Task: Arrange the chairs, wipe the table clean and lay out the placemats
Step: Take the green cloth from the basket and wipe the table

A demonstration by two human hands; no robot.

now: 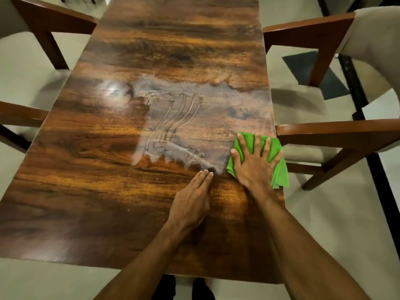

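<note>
A: Why is the right hand [256,161] spread flat on the green cloth [280,174] at the right edge of the table [108,191]?
B: Straight fingers press it down for wiping, I'd say. The left hand [190,204] rests just beside it, fingers straight and together — likely bracing. No placemats in sight.

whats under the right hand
A green cloth, pressed onto the brown wooden table by the spread right hand. The table surface beneath the cloth is covered.
</note>
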